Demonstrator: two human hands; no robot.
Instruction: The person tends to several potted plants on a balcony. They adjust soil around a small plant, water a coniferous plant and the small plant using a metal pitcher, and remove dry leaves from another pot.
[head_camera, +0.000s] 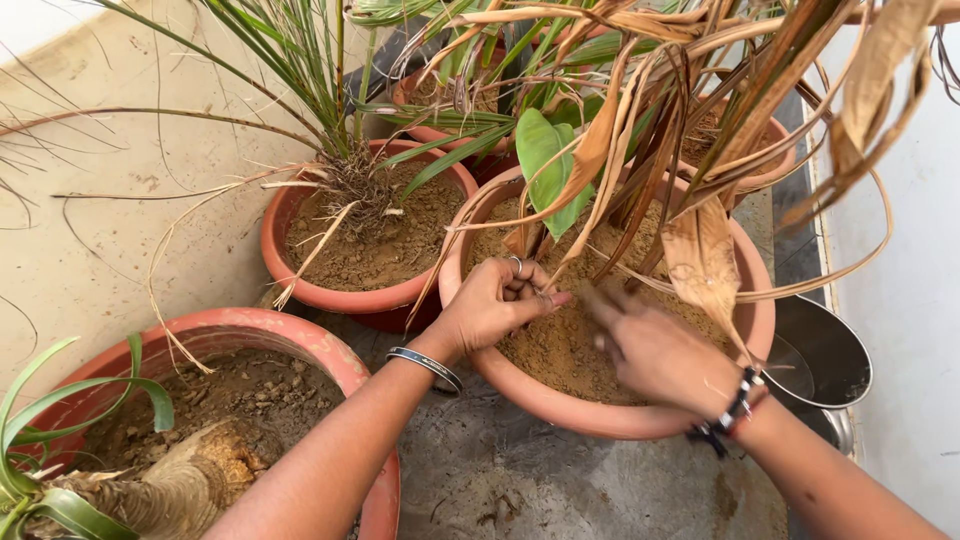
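Head view, looking down at the middle terracotta pot (560, 405), my landmark. My left hand (492, 300) sits over its near-left rim, grip curled shut around the base of a dry brown stem (520, 240) where it enters the sandy soil (560, 345). My right hand (655, 350) is blurred over the soil to the right of that; I cannot tell how far its grip is open or whether it holds anything.

Handling, as I judge it: the stem looks dried out, light and brittle, likely to snap if bent. Best held low, just above the soil, where it is thickest. The soil looks loose and dry.

Surroundings: withered leaves (705, 255) hang over the pot's far-right side and screen the soil there. One green leaf (545, 165) stands behind the stem. A second pot with a grassy plant (365, 245) touches the landmark's left. A larger pot (330, 350) lies nearer, left. A metal bowl (825, 355) sits just right.
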